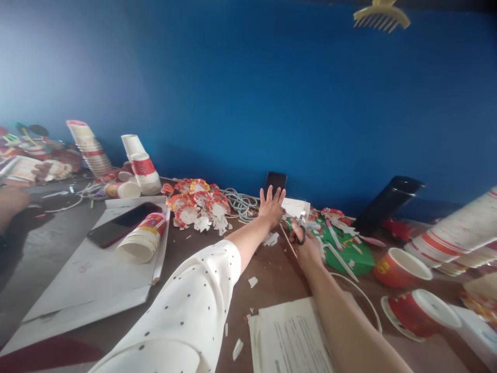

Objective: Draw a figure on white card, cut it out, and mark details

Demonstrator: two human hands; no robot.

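My left hand [271,207] reaches far across the table with its fingers spread, in front of a dark phone [276,180] that leans on the blue wall. Whether the fingertips touch the phone I cannot tell. My right hand [306,246] is closed round the dark handles of a pair of scissors [302,228], whose blades point away from me. Just beyond the scissors lies a white box-like thing [297,207]. A green sheet [349,256] with paper scraps and a pink-and-white pen [334,234] lies right of my right hand.
Cut red-and-white paper pieces [202,202] and a coiled cable [240,203] lie left of my hands. Paper cups [145,173], a phone [124,223] and papers [89,274] are further left. At right stand a black bottle [386,204] and red cups [402,267]. Another person's hand [11,207] shows at the left edge.
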